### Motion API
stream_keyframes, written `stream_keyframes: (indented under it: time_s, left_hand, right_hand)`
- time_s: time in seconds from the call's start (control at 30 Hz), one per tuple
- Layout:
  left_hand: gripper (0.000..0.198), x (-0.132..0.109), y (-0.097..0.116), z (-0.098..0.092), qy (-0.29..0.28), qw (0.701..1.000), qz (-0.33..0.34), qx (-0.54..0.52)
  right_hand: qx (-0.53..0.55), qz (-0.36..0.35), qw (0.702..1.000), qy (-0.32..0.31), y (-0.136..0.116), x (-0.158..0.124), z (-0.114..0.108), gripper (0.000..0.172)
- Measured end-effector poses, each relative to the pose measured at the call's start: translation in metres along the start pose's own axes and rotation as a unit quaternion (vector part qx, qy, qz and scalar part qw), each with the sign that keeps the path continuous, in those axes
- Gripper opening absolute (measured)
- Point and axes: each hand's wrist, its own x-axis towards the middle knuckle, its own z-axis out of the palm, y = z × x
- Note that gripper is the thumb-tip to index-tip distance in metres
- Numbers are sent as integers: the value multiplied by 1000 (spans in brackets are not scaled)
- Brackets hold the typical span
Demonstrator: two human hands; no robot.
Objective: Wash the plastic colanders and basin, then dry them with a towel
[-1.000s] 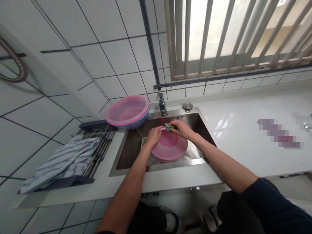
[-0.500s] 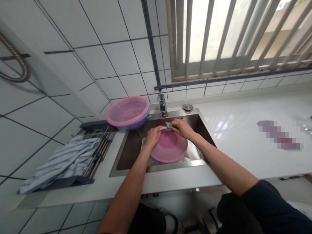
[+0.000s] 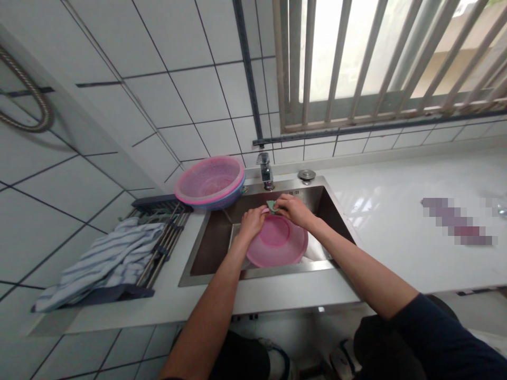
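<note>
The left hand (image 3: 253, 220) is gripping the left rim of the pink plastic dish (image 3: 279, 247) inside the steel sink (image 3: 209, 248). The right hand (image 3: 293, 209) is pinching a green cloth (image 3: 272, 206) onto its far rim. I think the wet dish could be slipping from this grip and knocking the sink wall.

Glossy plastic plate (image 3: 279, 244), brushed-metal sink (image 3: 253, 273), probably.

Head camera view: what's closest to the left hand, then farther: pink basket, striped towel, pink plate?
1. Pink plate, in the sink, held by the left hand.
2. Pink basket, back left of the sink.
3. Striped towel, far left.
</note>
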Motion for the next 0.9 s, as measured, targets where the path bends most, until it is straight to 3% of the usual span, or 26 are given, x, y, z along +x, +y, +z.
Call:
stream_keyframes:
  time_s: [0.1,0.2,0.37,0.47,0.6,0.73,0.9]
  left_hand:
    - [36,3,0,4,1,1000,5,-24]
    - [39,8,-10,4,40,995,3,-92]
    - [40,13,-29,2,111,974,-105,-168]
    - [41,15,-34,4,132,965,-126,-189]
    - [55,15,-32,6,109,972,-80,-191]
    - [75,14,-26,4,63,979,28,-192]
    - [47,9,-20,-3,36,984,70,-162]
  right_hand:
    - [6,-6,1000,0,-3,4,6,11]
    - [19,26,999,27,6,4,-1,8]
    - [23,118,989,88,31,-5,-18,11]
    - [28,143,984,107,40,-9,-22,12]
    - [27,124,987,96,35,-9,-23,10]
    - [33,83,996,31,20,-6,-22,7]
    - [51,82,995,9,13,-3,-15,7]
